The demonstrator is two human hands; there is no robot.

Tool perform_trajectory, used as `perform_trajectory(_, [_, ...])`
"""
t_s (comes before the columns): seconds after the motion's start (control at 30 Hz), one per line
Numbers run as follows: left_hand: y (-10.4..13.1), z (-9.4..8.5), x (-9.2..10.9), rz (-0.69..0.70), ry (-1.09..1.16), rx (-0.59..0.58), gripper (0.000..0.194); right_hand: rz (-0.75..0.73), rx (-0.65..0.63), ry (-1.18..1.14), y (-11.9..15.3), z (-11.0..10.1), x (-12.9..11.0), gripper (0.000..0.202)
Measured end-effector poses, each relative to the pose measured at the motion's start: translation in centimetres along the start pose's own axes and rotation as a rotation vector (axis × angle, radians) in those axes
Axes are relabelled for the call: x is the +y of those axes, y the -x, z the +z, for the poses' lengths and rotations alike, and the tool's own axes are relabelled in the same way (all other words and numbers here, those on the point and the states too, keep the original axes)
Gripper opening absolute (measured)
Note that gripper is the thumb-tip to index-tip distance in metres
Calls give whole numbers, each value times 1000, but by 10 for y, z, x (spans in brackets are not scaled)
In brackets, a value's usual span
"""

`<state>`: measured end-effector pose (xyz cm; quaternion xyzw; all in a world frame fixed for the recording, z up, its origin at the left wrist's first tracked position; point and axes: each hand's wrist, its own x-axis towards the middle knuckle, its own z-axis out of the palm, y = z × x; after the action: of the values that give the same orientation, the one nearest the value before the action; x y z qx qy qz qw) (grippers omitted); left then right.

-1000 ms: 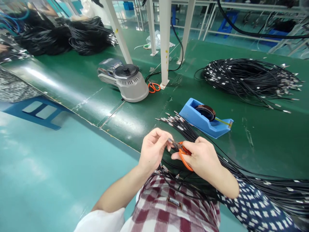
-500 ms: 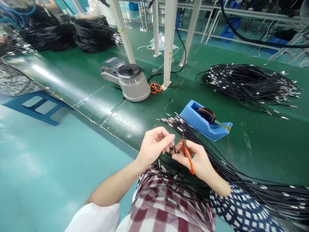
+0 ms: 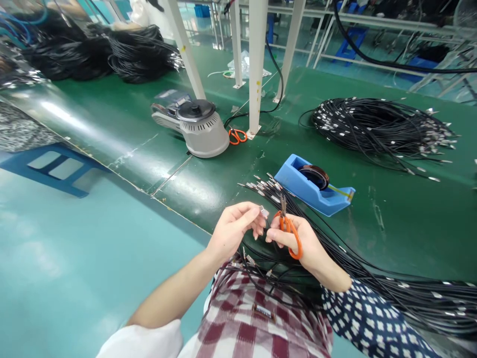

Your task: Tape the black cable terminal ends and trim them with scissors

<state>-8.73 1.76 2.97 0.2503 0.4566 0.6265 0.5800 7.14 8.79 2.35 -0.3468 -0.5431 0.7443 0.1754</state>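
My left hand (image 3: pixel 235 227) pinches a small silvery connector (image 3: pixel 264 212) on the end of a thin black cable. Just to its right, my right hand (image 3: pixel 307 243) holds orange-handled scissors (image 3: pixel 296 240), blades pointing up and away from me. Its thumb and forefinger come together close to the same cable; whether they grip it is hard to make out. Beneath and beyond the hands runs a bundle of black cables (image 3: pixel 335 253) with metal ends. More cable ends (image 3: pixel 250 260) lie over my checked apron (image 3: pixel 238 308).
A blue tape dispenser (image 3: pixel 316 199) stands just beyond the bundle. Farther off are a round grey tape machine (image 3: pixel 206 136), second orange scissors (image 3: pixel 237 136), white posts (image 3: pixel 256 74) and a coiled cable heap (image 3: pixel 376 124). The table edge (image 3: pixel 179 213) runs along my left.
The scissors have turned in my right hand, so the blades and handle loop show more. My left hand has tilted the connector up into clearer view. The whole view has shifted slightly.
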Motion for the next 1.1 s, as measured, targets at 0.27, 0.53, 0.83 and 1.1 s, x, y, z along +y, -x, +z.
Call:
perform_trajectory(0.27, [3,4,-5,-14,-37,43,24,-8,-5,14,0,2,-3,36])
perform_trajectory(0.53, [5,8,-2,23,-12,-16,20,-167,82,454,4,-9,-5,40])
perform_trajectory(0.83, [7,8,-2,38,45,-43,22,-197,178,941,13,-15,-9,52])
perform_trajectory(1.1, [10,7,-6,80,5,-39,19,-178,164,1013,15,-13,-14,56])
